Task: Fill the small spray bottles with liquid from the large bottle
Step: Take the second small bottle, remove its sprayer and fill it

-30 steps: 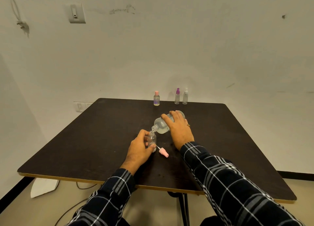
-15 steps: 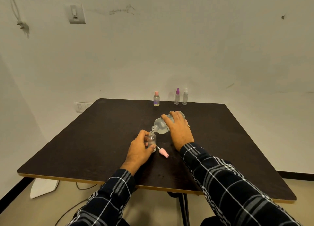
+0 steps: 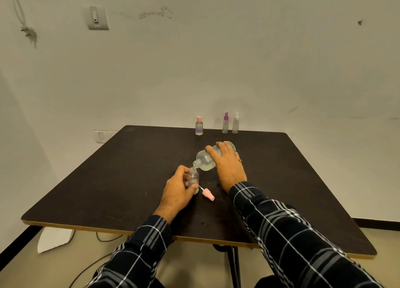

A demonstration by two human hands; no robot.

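Grips small spray bottle with left hand, thumb in front, wrapped round it. Clasps tilted large bottle from above with right hand, palm down. Reaches forward with both forearms.

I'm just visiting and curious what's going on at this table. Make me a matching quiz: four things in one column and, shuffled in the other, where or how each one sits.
Things:
1. large bottle
2. small open bottle
3. pink spray cap
4. purple-topped bottle

States:
A. lying on the table, off its bottle
B. standing at the far edge, untouched
C. tilted neck-down, gripped by the right hand
D. upright, held by the left hand

Pairs: 1-C, 2-D, 3-A, 4-B
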